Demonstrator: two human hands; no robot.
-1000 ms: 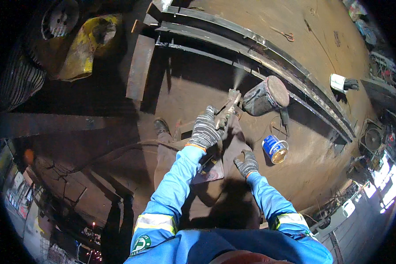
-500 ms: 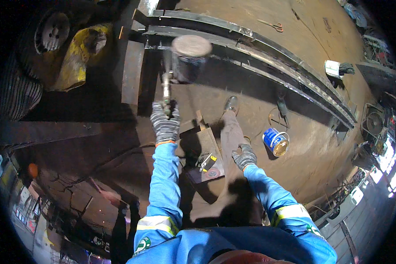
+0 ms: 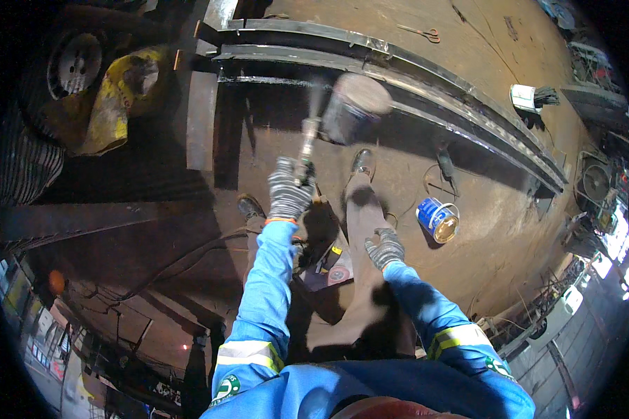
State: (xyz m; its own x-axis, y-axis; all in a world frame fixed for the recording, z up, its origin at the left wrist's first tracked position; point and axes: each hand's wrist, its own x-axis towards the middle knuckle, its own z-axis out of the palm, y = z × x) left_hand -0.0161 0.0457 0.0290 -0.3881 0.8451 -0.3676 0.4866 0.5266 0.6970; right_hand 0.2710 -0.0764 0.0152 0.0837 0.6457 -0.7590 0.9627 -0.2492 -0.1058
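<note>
My left hand (image 3: 290,192), in a striped grey glove, is closed round the handle of a spray gun (image 3: 307,140). A dark cup with a round, pale top (image 3: 356,105) sits at the gun's right side. A faint whitish mist spreads from the nozzle toward long steel beams (image 3: 286,57), whose near faces look dark and wet. The nozzle is apart from the metal. My right hand (image 3: 386,249), gloved alike, rests on my right thigh with its fingers spread and nothing in it.
A blue paint can (image 3: 439,222) and an angle grinder (image 3: 447,167) lie to the right. Beyond the beams are scissors (image 3: 421,33) and a white container of dark rods (image 3: 528,98). A yellow stained piece (image 3: 115,105) lies far left. Cables (image 3: 168,262) cross the floor at left.
My left hand has swung the spray gun and its cup to the right along the beams. My left shoe has come into view. The right hand stays on my thigh.
</note>
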